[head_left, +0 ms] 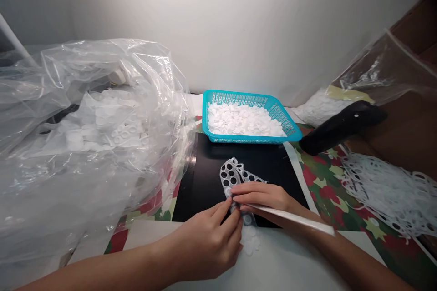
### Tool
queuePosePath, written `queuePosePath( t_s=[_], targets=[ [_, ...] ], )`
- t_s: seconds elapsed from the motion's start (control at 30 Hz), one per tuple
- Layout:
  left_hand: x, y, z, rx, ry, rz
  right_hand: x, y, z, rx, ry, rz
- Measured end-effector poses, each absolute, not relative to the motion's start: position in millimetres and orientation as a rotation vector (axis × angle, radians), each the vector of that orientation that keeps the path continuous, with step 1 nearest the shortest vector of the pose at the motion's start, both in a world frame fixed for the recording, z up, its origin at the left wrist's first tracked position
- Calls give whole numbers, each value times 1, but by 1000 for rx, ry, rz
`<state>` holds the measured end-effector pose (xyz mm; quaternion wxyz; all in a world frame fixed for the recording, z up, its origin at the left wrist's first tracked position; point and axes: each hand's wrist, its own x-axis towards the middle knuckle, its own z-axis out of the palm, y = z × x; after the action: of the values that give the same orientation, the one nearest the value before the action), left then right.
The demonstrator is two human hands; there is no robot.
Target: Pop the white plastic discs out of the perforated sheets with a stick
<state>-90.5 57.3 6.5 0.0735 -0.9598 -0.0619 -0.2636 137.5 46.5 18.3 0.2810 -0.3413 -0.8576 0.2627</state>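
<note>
White discs are seemingly being worked from the perforated sheet over the near part of the black board. The left hand pinches it; the right hand grips a white stick, its contact hidden. A steady hold seems called for. Far off, a teal basket holds heaped white discs; left, a clear bag holds sheets.

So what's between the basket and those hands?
In the head view, black mat, with the holed strip reaching over it from the hands toward the basket.
</note>
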Motion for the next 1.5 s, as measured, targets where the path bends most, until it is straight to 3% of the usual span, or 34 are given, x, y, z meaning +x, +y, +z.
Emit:
queuePosePath(
  t_s=[0.37,0.8,1.1,1.5],
  targets=[
    [-92,61,13,-3111,-201,-660,131,50,11,-789,-2509,181],
    [-94,62,9,-3110,-269,-765,132,53,25,-993,-2048,175],
    [-94,66,10,-3079,-255,-789,150,50,6,-829,-2471,326],
    [-94,67,16,-3129,-283,-641,154,51,10,-849,-2462,511]
  ],
)
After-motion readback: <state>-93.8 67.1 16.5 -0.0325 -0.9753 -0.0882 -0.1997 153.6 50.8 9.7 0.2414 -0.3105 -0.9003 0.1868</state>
